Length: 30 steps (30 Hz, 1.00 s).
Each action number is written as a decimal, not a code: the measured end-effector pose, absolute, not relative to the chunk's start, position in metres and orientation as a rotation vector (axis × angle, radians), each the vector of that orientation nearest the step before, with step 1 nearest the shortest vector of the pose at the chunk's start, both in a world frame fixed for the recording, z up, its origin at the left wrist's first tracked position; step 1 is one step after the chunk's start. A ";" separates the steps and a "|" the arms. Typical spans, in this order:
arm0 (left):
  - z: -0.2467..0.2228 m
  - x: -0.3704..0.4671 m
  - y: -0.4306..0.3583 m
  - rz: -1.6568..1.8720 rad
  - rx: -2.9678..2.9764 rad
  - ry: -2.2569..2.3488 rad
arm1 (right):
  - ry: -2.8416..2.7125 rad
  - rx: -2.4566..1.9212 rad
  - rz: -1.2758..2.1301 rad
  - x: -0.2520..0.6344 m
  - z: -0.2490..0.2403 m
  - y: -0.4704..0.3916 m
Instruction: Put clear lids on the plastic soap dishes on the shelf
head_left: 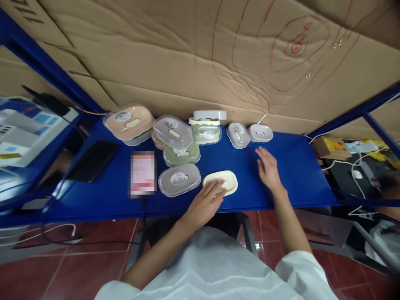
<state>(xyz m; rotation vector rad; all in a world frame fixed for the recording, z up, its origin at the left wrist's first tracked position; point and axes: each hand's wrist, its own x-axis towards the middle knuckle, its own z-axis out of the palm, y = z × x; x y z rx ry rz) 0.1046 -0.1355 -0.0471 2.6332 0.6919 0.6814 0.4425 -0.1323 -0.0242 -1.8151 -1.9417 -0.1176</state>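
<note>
In the head view my left hand (204,204) rests its stretched fingers on a cream oval dish (230,180) near the table's front edge, covering the dish's left part. My right hand (268,170) hovers over the blue table with its fingers apart and nothing in them. Closest ahead of it are a small grey-white soap dish (261,132) and a lidded grey box (238,135). Left of the cream dish lies an oval grey box with a clear lid (179,180). Behind it sits a green lidded box (181,154).
Further back are another grey lidded box (173,132), a peach one (129,121) and a pale green one (206,134). A pixelated rectangle (143,174) and a black tablet-like panel (93,160) are at left. Cardboard (175,54) walls the back. Blue metal posts (379,133) flank the table.
</note>
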 end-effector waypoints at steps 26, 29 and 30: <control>-0.055 0.075 -0.154 0.837 2.555 0.958 | -2.370 -1.457 -0.027 0.317 -0.028 -0.218; -0.054 0.072 -0.154 0.854 2.549 0.947 | -2.396 -1.444 0.000 0.314 -0.031 -0.221; -0.054 0.071 -0.154 0.857 2.539 0.946 | -2.400 -1.430 0.021 0.314 -0.031 -0.220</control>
